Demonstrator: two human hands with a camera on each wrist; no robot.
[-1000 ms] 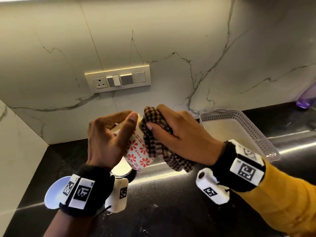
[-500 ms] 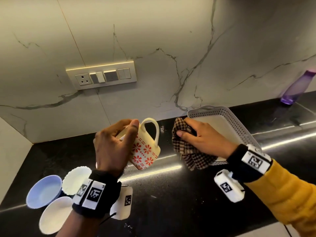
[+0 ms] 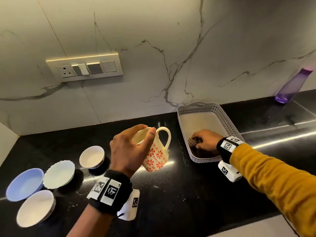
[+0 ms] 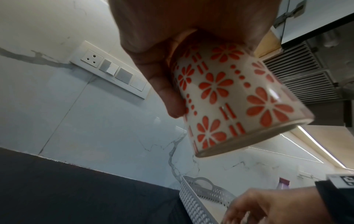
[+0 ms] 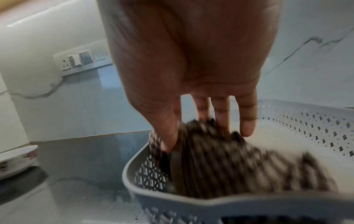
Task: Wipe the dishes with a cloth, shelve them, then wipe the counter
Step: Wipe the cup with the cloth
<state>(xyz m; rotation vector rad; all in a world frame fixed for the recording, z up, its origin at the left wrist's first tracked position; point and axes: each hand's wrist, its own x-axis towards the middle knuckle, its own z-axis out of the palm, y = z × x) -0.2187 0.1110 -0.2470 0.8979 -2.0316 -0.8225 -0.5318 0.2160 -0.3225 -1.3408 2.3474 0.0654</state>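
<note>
- Left hand (image 3: 130, 147) grips the mug (image 3: 156, 155) by its rim, thumb on the near lip, holding it tilted above the counter (image 3: 171, 194).
- Right hand (image 3: 206, 140) is down in the basket (image 3: 212, 107), fingers (image 5: 247, 119) lowered onto the bunched checked cloth (image 5: 229, 163) at the near end; how firm the hold is cannot be told through the blur.
- Four bowls (image 3: 59, 173) sit left of the mug on the counter.
- Purple bottle (image 3: 292, 86) stands against the wall, far right.

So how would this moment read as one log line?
left hand: holds mug | right hand: cloth in basket | bowls: on counter
</note>
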